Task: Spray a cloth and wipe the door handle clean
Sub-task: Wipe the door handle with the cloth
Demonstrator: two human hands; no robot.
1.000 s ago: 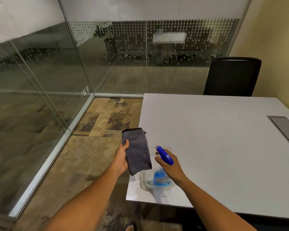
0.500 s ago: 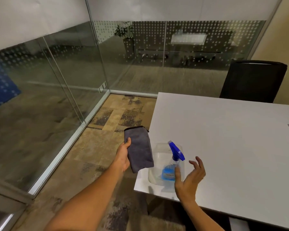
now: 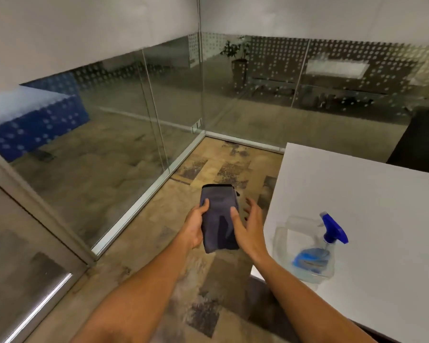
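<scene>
A folded dark grey cloth (image 3: 218, 214) is held out over the carpet in front of me. My left hand (image 3: 195, 226) grips its left edge, thumb on top. My right hand (image 3: 248, 225) is at the cloth's right edge with its thumb on the cloth and its fingers spread and straight. A clear spray bottle (image 3: 312, 251) with a blue trigger head and blue liquid stands on the near left corner of the white table (image 3: 372, 219), to the right of my hands. No door handle is in view.
Glass partition walls (image 3: 124, 134) with a dotted frosted band run along the left and the back, with a metal frame (image 3: 30, 206) at lower left. A black chair (image 3: 421, 137) stands behind the table. Patterned carpet (image 3: 203, 293) lies under my arms.
My right hand has let go of the spray bottle, which now stands on the table, and moved left to the cloth. The view has turned left towards the glass wall.
</scene>
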